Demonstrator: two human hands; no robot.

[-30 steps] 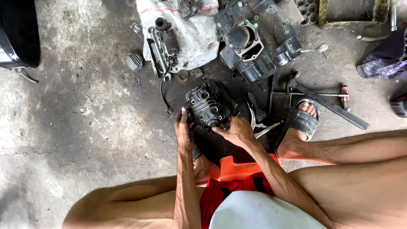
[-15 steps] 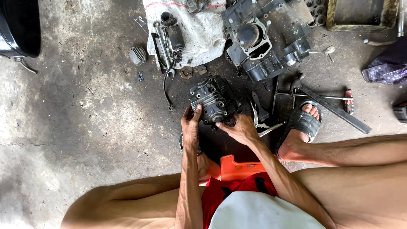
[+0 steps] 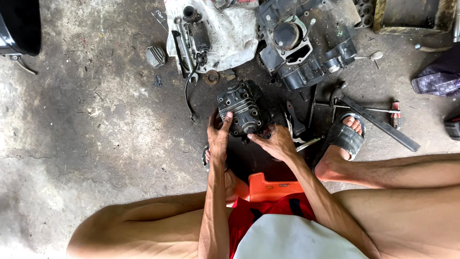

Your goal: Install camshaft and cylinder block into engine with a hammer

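- The finned cylinder head is shown resting on the concrete floor, just in front of the seated person, between the knees and the dismantled engine.
- Compared with half a second earlier, the cylinder head appears little shifted; the left hand has been kept on its near-left edge, with one finger laid up onto the casting, so the part is judged to be steadied for work rather than lifted.
- The fingers of the left hand are seen spread, pressed against the head, not closed around it.
- The right hand is held at the near-right lower corner of the head, fingers curled together; whether something small is pinched there cannot be told.
- Farther off, an engine crankcase and a white cloth bearing small parts are laid out.
- To the right, a long metal bar lies beside a sandalled foot.
- The floor is stained grey concrete, oil-darkened near the parts.
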